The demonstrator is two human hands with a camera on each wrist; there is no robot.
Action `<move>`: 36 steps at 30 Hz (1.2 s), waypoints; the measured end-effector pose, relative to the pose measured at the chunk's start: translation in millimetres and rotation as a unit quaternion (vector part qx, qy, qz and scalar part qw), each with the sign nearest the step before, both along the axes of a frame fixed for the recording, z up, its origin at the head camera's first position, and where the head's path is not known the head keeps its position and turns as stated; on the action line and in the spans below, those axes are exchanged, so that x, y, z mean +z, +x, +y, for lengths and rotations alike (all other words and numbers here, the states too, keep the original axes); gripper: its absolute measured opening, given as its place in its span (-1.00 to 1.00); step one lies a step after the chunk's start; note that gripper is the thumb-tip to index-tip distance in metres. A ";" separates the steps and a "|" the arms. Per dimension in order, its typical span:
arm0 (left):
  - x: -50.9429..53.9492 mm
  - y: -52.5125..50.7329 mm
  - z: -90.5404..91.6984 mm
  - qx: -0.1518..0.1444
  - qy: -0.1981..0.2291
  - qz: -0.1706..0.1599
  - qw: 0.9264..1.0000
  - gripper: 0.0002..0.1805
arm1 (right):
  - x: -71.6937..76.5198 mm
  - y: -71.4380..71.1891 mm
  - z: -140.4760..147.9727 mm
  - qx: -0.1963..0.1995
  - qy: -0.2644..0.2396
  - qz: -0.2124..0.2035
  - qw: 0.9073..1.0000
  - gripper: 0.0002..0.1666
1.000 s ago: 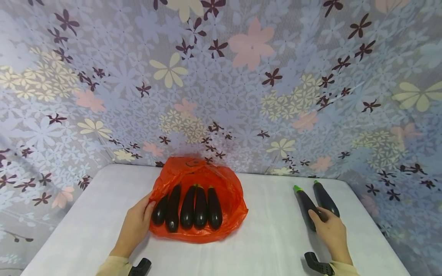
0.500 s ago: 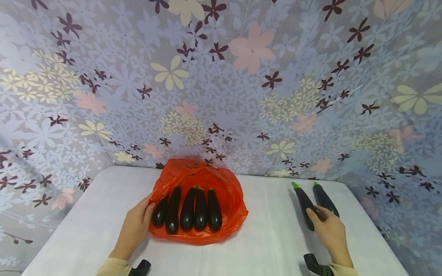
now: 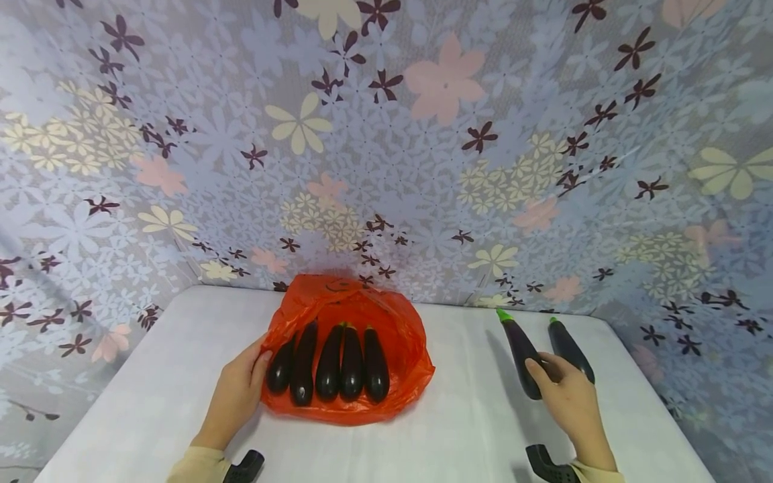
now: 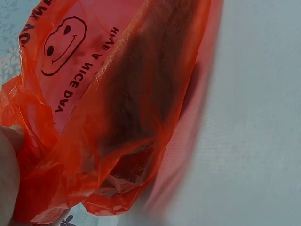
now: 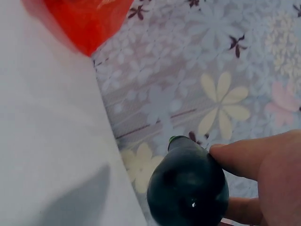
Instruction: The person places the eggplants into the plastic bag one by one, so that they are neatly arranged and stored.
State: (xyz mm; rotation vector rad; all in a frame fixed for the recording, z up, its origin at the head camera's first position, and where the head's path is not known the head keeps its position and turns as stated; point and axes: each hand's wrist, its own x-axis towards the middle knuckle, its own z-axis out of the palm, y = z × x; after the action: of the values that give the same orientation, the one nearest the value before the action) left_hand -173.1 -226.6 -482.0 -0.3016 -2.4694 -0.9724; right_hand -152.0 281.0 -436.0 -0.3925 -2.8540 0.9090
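My left hand pinches the left rim of a red plastic bag, whose mouth faces me. Inside the bag several dark eggplants lie side by side, stems pointing away. In the left wrist view the bag's film is bunched by the thumb, and a dark shape shows through it. Over on the right, my right hand grips an eggplant by its thicker half, green stem pointing away and left. The right wrist view looks along this eggplant from its round end, thumb against its side.
Another eggplant lies on the white table just beyond my right hand. A flower-patterned cloth rises behind the table's back edge and along both sides.
My right hand has lifted the eggplant and shifted it a little left; its shadow now lies apart from it. The left hand and bag have stayed put.
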 end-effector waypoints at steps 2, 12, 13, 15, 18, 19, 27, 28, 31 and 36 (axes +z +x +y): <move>1.2 0.3 0.3 0.000 0.000 -0.004 1.000 -0.56 | 3.5 0.3 -3.4 0.007 0.001 -0.002 1.000 -0.14; 1.1 0.4 0.3 -0.002 0.000 -0.005 1.000 -0.55 | 15.8 5.3 -21.4 0.027 -0.002 0.005 1.000 -0.16; 1.1 0.5 0.2 -0.002 0.000 -0.005 1.000 -0.55 | 16.9 5.9 -23.4 0.028 -0.002 0.006 1.000 -0.16; 0.5 0.4 0.1 -0.001 0.000 -0.004 1.000 -0.55 | 19.2 7.1 -27.7 0.029 -0.007 0.007 1.000 -0.15; -0.3 -0.2 -0.1 -0.001 0.001 0.002 1.000 -0.55 | 22.6 9.6 -34.3 0.032 -0.017 0.019 0.999 -0.18; -0.5 -0.5 -0.1 -0.001 0.001 0.004 1.000 -0.56 | 23.8 10.5 -36.1 0.033 -0.021 0.024 0.999 -0.19; -0.3 -1.3 0.4 -0.004 0.000 0.008 1.000 -0.56 | 33.2 19.5 -52.1 0.048 -0.044 0.050 0.997 -0.28; -0.2 -1.1 0.5 -0.005 0.000 0.007 1.000 -0.56 | 34.4 20.5 -54.5 0.051 -0.046 0.055 0.996 -0.30; 0.1 -0.5 0.8 -0.007 0.000 0.002 1.000 -0.56 | 37.4 23.6 -61.5 0.058 -0.051 0.068 0.995 -0.38; -0.8 -0.8 0.6 -0.007 -0.001 0.003 1.000 -0.55 | 40.6 26.4 -71.0 0.068 -0.056 0.069 0.994 -0.42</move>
State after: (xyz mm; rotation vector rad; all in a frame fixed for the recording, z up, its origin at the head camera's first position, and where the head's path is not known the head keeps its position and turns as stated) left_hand -174.0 -226.0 -482.8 -0.3218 -2.4659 -0.9736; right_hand -125.5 210.0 -395.4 -0.1396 -2.7389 1.0794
